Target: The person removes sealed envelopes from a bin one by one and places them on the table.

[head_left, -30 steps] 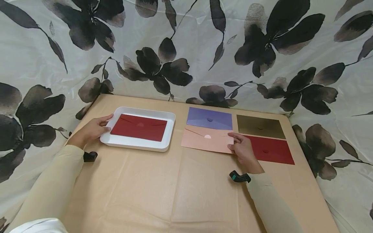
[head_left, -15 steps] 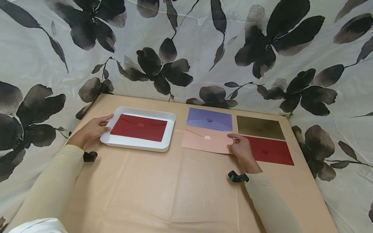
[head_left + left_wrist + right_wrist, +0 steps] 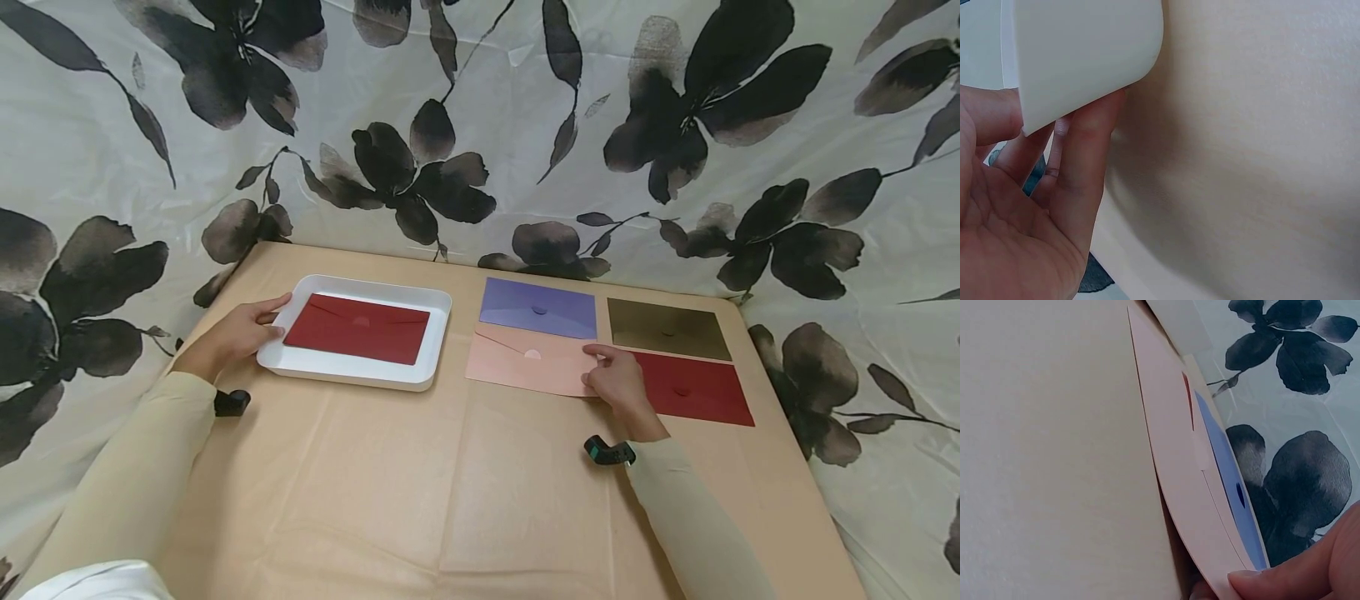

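My left hand grips the left rim of a white tray; in the left wrist view the thumb is over the rim and the fingers are against the underside of the tray. Inside the tray lies a red envelope. With thumb and fingers my right hand pinches the right end of a pink envelope. In the right wrist view the pink envelope bows, its near end lifted off the table. Just behind it lies a blue-purple envelope.
A dark gold envelope lies at the back right, with a second red envelope in front of it. The table has a tan cover. Behind it hangs a white cloth with dark flowers.
My right hand has shifted very slightly left, still pinching the pink envelope. The left hand and the tray look the same.
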Tool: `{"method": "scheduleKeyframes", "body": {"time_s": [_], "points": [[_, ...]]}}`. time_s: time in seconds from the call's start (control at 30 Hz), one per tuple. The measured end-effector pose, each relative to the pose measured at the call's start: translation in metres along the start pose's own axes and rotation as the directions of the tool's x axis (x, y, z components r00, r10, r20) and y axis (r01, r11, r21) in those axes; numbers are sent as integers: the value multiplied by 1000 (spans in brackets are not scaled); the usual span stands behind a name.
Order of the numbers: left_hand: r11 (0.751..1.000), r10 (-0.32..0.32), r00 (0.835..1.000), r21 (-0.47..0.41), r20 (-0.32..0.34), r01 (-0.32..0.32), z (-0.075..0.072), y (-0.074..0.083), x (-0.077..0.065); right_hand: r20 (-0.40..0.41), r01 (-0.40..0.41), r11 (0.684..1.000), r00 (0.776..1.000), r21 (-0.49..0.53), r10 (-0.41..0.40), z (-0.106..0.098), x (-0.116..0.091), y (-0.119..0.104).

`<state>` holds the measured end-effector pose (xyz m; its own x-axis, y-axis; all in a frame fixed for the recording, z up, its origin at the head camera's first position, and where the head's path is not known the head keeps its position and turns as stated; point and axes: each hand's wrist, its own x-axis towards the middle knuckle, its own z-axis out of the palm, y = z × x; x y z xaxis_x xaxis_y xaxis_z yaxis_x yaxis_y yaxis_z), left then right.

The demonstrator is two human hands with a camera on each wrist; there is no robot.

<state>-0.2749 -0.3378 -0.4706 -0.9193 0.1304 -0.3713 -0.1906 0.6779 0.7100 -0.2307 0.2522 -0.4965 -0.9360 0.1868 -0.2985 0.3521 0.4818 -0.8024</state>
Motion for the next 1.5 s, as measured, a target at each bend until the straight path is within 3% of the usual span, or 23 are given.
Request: {"method": "scheduleKeyframes", "body": {"time_s": [0.6, 0.83, 1.5], "points": [[1000, 11, 1000, 9, -1, -11, -1, 1, 1, -13, -18, 997, 1000, -76, 17, -3, 6, 0], [1000, -17, 1000, -2, 4, 17, -1, 1, 2, 6, -31, 997, 999, -76, 31, -3, 6, 1], [1000, -8, 1000, -1, 11, 8, 0, 2, 0, 38, -31, 990, 999, -140, 37, -6, 7, -1]]}}
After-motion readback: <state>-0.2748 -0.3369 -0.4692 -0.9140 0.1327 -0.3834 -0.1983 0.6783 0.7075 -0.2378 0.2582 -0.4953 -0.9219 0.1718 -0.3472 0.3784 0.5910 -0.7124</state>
